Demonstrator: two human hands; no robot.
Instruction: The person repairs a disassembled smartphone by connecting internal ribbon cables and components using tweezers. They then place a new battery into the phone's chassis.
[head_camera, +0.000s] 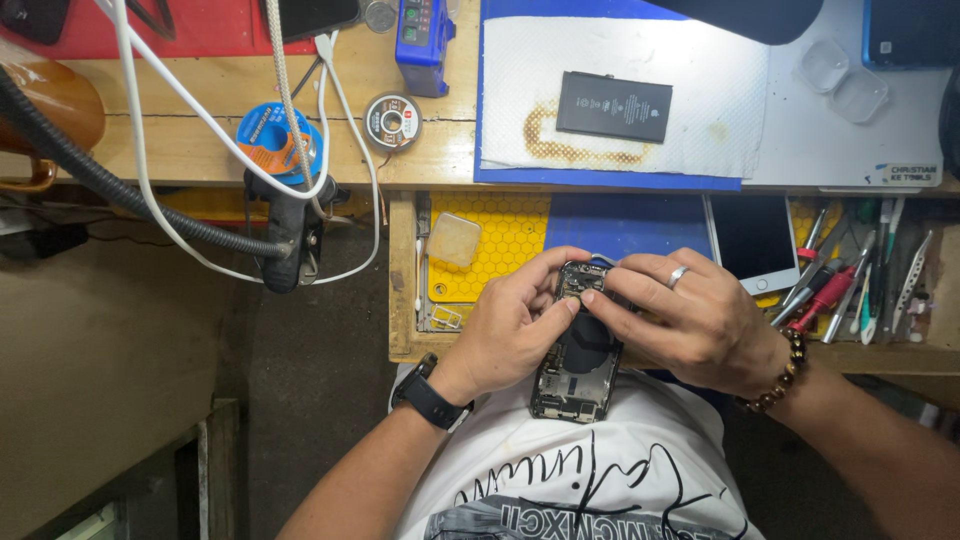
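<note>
Dark metal and bare circuitry: an opened phone shell (578, 352) rests over our lap, below the counter (440, 150). Our left hand (510, 325) steadies it in a closed grip; our right hand (690, 320) pinches, apparently, its top edge (battery (614, 106) set aside).

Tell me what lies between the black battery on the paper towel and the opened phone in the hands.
In the head view, between the battery and the phone lie the paper towel's scorched edge and blue mats.
</note>
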